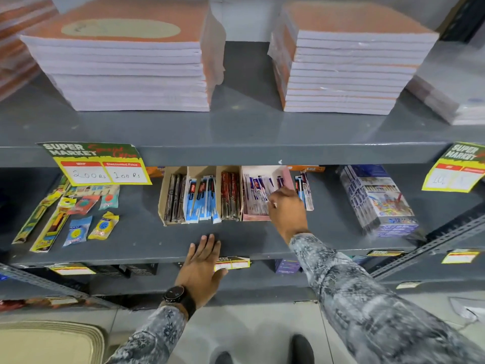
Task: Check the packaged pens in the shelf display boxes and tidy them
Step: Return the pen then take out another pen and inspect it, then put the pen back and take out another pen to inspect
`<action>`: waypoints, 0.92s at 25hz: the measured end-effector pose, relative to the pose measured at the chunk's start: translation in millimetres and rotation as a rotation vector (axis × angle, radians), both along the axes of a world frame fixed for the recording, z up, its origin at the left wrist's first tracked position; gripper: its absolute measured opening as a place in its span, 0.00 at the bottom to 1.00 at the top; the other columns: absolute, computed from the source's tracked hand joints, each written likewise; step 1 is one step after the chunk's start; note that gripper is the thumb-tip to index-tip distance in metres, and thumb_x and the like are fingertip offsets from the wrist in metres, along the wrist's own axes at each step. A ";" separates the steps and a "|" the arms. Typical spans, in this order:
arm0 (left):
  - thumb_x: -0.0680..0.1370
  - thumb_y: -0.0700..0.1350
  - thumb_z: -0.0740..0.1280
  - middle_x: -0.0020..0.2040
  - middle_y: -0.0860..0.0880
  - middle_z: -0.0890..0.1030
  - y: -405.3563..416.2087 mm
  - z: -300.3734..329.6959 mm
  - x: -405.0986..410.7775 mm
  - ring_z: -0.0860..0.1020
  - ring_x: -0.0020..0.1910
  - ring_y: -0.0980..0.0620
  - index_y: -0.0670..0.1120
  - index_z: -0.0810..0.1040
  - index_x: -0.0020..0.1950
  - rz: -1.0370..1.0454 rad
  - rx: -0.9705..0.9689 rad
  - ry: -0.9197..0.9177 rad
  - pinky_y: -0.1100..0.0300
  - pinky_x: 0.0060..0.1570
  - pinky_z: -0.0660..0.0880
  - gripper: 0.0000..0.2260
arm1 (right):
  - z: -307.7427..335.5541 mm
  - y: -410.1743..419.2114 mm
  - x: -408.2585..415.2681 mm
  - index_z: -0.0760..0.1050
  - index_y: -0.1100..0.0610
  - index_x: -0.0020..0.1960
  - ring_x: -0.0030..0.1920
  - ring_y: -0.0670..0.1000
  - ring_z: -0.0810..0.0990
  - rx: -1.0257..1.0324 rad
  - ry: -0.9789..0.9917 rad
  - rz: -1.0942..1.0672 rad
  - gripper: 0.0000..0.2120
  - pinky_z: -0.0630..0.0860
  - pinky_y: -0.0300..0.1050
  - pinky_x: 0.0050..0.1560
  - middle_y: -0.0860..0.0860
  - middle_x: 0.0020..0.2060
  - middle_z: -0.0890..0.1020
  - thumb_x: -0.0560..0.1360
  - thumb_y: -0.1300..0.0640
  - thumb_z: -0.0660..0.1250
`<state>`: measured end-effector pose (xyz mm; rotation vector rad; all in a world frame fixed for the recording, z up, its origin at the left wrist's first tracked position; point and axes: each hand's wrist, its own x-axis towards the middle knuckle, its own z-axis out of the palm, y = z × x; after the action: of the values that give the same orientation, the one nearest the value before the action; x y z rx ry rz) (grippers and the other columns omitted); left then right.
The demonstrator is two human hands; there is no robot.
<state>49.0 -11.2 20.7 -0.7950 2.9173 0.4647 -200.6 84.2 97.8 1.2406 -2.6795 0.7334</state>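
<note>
The right hand reached into the pink display box mid-shelf, fingers curled among the packaged pens; its grip was unclear. The left hand lay open, flat on the shelf's front edge.

- Four open display boxes stand side by side in the middle of the middle shelf, each with packaged pens upright in it.
- The right hand rests at the rightmost box, fingers on its packets.
- More pen packets stand just right of that box.
- The left hand lies flat on the shelf's front edge, before the boxes.
- Loose packets lie to the left; a wrapped carton sits well to the right.
- Two stacks of notebooks sit on the upper shelf.
</note>
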 end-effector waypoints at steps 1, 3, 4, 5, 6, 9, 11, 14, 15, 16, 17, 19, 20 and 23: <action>0.83 0.59 0.53 0.83 0.50 0.43 0.6 -1.7 1.2 0.38 0.81 0.51 0.47 0.47 0.82 0.002 -0.008 0.008 0.53 0.77 0.34 0.32 | -3.2 0.1 -1.3 0.84 0.60 0.40 0.39 0.58 0.83 0.074 -0.036 0.040 0.08 0.82 0.49 0.46 0.56 0.39 0.85 0.73 0.61 0.67; 0.84 0.60 0.51 0.83 0.50 0.43 0.3 -2.8 2.0 0.37 0.80 0.51 0.47 0.47 0.82 0.001 -0.021 0.006 0.53 0.77 0.33 0.31 | -7.0 7.7 -2.1 0.85 0.57 0.41 0.38 0.55 0.83 0.054 -0.041 0.075 0.10 0.83 0.49 0.47 0.52 0.38 0.86 0.74 0.55 0.66; 0.84 0.61 0.50 0.82 0.50 0.42 0.3 -2.9 2.0 0.37 0.80 0.51 0.47 0.47 0.82 -0.002 -0.038 -0.009 0.53 0.77 0.33 0.32 | -9.7 14.0 -3.2 0.84 0.55 0.41 0.38 0.54 0.83 -0.011 0.004 0.032 0.09 0.83 0.47 0.44 0.51 0.38 0.86 0.74 0.55 0.66; 0.83 0.61 0.49 0.82 0.49 0.41 1.1 -3.6 1.3 0.37 0.80 0.50 0.47 0.46 0.82 -0.004 -0.056 -0.020 0.52 0.77 0.33 0.32 | -13.2 22.0 -6.2 0.84 0.54 0.41 0.38 0.54 0.82 -0.094 0.031 -0.064 0.08 0.82 0.45 0.40 0.51 0.38 0.86 0.73 0.57 0.66; 0.83 0.62 0.48 0.82 0.49 0.40 2.7 -4.4 0.5 0.36 0.80 0.49 0.46 0.45 0.82 0.000 -0.070 -0.030 0.51 0.77 0.34 0.32 | -15.6 31.0 -11.2 0.84 0.54 0.42 0.38 0.55 0.82 -0.179 0.006 -0.198 0.08 0.80 0.44 0.38 0.52 0.38 0.86 0.72 0.59 0.66; 0.82 0.64 0.44 0.81 0.47 0.37 7.2 -7.9 -0.1 0.35 0.80 0.47 0.44 0.41 0.81 0.019 -0.103 -0.073 0.48 0.78 0.35 0.34 | -22.7 52.9 -37.3 0.85 0.57 0.46 0.42 0.61 0.84 -0.227 -0.317 -0.578 0.07 0.76 0.45 0.40 0.58 0.42 0.87 0.73 0.59 0.68; 0.80 0.66 0.40 0.81 0.47 0.38 8.4 -9.3 -1.3 0.36 0.80 0.47 0.44 0.41 0.81 0.022 -0.109 -0.083 0.47 0.78 0.36 0.36 | -27.7 58.2 -46.8 0.86 0.57 0.49 0.47 0.63 0.85 -0.097 -0.488 -0.629 0.09 0.79 0.49 0.46 0.59 0.45 0.87 0.73 0.54 0.72; 0.78 0.67 0.38 0.81 0.47 0.41 7.6 -9.4 -1.9 0.38 0.80 0.48 0.43 0.44 0.81 0.016 -0.099 -0.048 0.48 0.78 0.37 0.38 | -30.7 52.8 -47.9 0.85 0.58 0.52 0.52 0.66 0.84 0.008 -0.524 -0.637 0.13 0.80 0.55 0.51 0.61 0.51 0.86 0.72 0.53 0.72; 0.78 0.67 0.37 0.81 0.47 0.41 7.8 -9.1 -1.9 0.37 0.80 0.48 0.43 0.44 0.81 0.013 -0.100 -0.050 0.48 0.78 0.37 0.39 | -31.0 50.0 -49.0 0.84 0.60 0.53 0.54 0.66 0.83 0.022 -0.540 -0.652 0.13 0.80 0.56 0.52 0.62 0.53 0.85 0.73 0.53 0.71; 0.77 0.67 0.36 0.81 0.48 0.40 8.0 -9.1 -1.7 0.37 0.80 0.48 0.44 0.43 0.81 0.011 -0.102 -0.057 0.49 0.78 0.36 0.39 | -30.9 47.7 -50.6 0.83 0.61 0.55 0.55 0.67 0.83 0.031 -0.565 -0.666 0.14 0.80 0.57 0.54 0.63 0.55 0.84 0.74 0.53 0.70; 0.77 0.68 0.36 0.81 0.48 0.39 8.1 -8.8 -1.3 0.36 0.80 0.49 0.44 0.42 0.81 0.011 -0.102 -0.063 0.49 0.78 0.36 0.39 | -30.9 46.4 -53.1 0.82 0.62 0.56 0.57 0.67 0.82 0.031 -0.593 -0.680 0.15 0.80 0.58 0.55 0.63 0.56 0.84 0.74 0.53 0.69; 0.77 0.68 0.35 0.81 0.49 0.39 8.2 -7.4 -1.1 0.36 0.80 0.49 0.44 0.42 0.81 0.014 -0.093 -0.065 0.49 0.79 0.36 0.39 | -30.3 47.3 -57.1 0.81 0.64 0.56 0.57 0.67 0.82 0.003 -0.644 -0.705 0.17 0.79 0.57 0.57 0.65 0.57 0.84 0.73 0.54 0.69; 0.77 0.68 0.35 0.81 0.49 0.40 8.0 -6.2 -1.6 0.36 0.80 0.49 0.44 0.42 0.81 0.017 -0.089 -0.062 0.49 0.79 0.36 0.39 | -29.3 48.5 -58.4 0.81 0.64 0.56 0.56 0.67 0.82 -0.018 -0.658 -0.718 0.18 0.79 0.56 0.56 0.65 0.56 0.84 0.72 0.53 0.68; 0.77 0.68 0.36 0.81 0.49 0.39 7.9 -3.9 -1.4 0.36 0.80 0.49 0.44 0.40 0.80 0.009 -0.081 -0.068 0.49 0.78 0.36 0.38 | -27.4 47.7 -60.4 0.79 0.63 0.58 0.56 0.67 0.82 -0.072 -0.636 -0.750 0.21 0.78 0.55 0.56 0.64 0.57 0.84 0.71 0.50 0.68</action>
<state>47.6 -3.4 16.7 -0.8178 2.8868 0.3159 -261.0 131.9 70.3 -0.1125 -3.1722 1.1919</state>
